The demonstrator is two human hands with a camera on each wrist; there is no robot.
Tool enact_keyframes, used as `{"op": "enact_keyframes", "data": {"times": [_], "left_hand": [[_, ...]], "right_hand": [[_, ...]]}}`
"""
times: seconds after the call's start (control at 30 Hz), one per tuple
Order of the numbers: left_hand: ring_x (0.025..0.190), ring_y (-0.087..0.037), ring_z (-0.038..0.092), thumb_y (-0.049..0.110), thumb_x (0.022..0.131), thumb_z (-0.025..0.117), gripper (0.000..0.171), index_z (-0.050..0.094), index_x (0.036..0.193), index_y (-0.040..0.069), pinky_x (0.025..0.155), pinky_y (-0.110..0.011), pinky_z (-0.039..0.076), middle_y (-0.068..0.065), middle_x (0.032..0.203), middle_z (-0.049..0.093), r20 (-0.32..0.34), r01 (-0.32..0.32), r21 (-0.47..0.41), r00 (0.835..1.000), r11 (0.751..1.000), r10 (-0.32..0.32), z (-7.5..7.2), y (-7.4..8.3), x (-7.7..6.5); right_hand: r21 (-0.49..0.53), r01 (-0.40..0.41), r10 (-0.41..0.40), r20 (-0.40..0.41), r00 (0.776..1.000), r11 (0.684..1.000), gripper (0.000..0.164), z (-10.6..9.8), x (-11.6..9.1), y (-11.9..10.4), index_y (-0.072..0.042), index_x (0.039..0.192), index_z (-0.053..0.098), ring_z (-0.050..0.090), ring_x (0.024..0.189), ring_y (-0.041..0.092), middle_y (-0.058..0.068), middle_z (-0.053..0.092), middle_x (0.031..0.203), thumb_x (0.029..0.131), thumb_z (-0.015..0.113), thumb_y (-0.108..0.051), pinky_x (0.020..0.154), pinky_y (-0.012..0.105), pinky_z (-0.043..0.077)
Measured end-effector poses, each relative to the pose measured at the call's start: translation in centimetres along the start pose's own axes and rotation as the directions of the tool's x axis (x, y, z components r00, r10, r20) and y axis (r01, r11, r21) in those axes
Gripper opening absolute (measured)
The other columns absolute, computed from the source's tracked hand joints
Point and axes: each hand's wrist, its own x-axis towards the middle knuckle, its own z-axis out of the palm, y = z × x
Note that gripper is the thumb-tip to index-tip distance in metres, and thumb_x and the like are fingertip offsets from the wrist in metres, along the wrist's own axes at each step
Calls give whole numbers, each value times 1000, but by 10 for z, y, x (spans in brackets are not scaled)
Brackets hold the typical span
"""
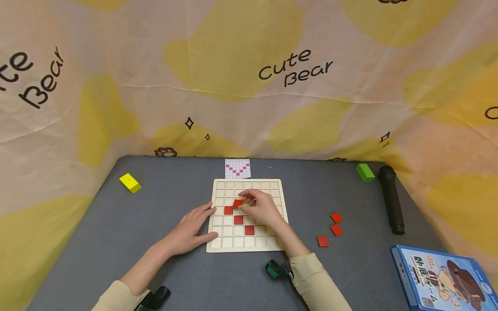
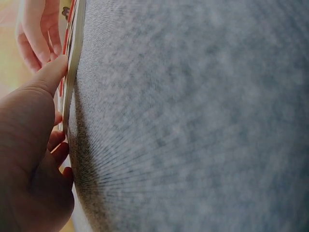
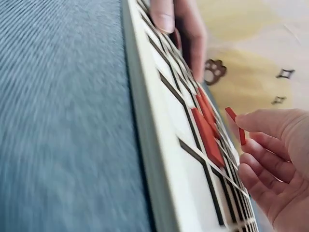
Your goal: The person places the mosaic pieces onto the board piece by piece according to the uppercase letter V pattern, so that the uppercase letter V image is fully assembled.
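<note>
A cream grid board [image 1: 249,249] lies on the grey table, with three red square tiles [image 1: 238,220] set in its cells along a diagonal. My right hand [image 1: 265,210] is over the board and pinches another red tile [image 1: 237,203] between thumb and fingers. In the right wrist view this held tile [image 3: 242,134] is tilted above the grid. My left hand [image 1: 187,231] rests at the board's left edge, fingers extended and thumb on the lower left rim. A small card [image 1: 237,169] with a V pattern of pinkish-red squares lies just behind the board.
Three loose red tiles [image 1: 336,230] lie right of the board. Farther right are a black microphone-shaped object [image 1: 392,199], a green block [image 1: 365,172] and a blue illustrated box [image 1: 443,278]. A yellow block [image 1: 130,183] sits at the back left. Printed cloth [image 1: 233,52] hangs behind the table.
</note>
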Motion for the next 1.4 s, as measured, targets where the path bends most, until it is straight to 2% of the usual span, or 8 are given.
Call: {"op": "enact_keyframes", "data": {"times": [0.4,0.7,0.97,1.23,1.4], "left_hand": [[140,-37,29,51,93,61,74,40,148,7,105,-64,26,-13,156,30,-7,-8,9,1000,1000,8,1,-2,-1],[139,-38,30,50,93,61,73,41,148,6,105,-64,26,-13,156,30,-11,-4,17,1000,1000,4,0,-1,-3],[140,-37,30,46,93,63,73,40,148,4,106,-63,26,-14,156,29,-2,-5,16,1000,1000,5,0,1,-2],[139,-37,30,46,93,63,73,41,147,3,105,-63,26,-15,156,30,-10,-9,20,1000,1000,10,-1,2,-2],[139,-37,31,45,92,64,72,41,147,3,105,-63,27,-15,156,31,-15,-13,24,1000,1000,13,0,2,-1]], "right_hand": [[-78,41,-38,46,998,996,28,29,19,-16,-10,115,70,61,93,15,1,68,105,87,74,-15,84,30,50],[-171,32,-29,23,999,985,25,42,26,-19,-14,112,72,60,94,15,-1,69,106,87,74,-15,82,29,49],[-218,42,-38,23,999,975,25,44,26,-19,-17,112,73,59,98,16,-2,70,112,87,73,-17,86,32,47],[-187,72,-66,38,997,980,27,42,22,-18,-14,115,72,59,110,20,-1,70,114,88,71,-15,96,36,44],[-136,70,-68,21,997,988,25,34,15,-16,-14,115,72,61,98,18,-1,69,115,90,67,-15,86,33,48]]}}
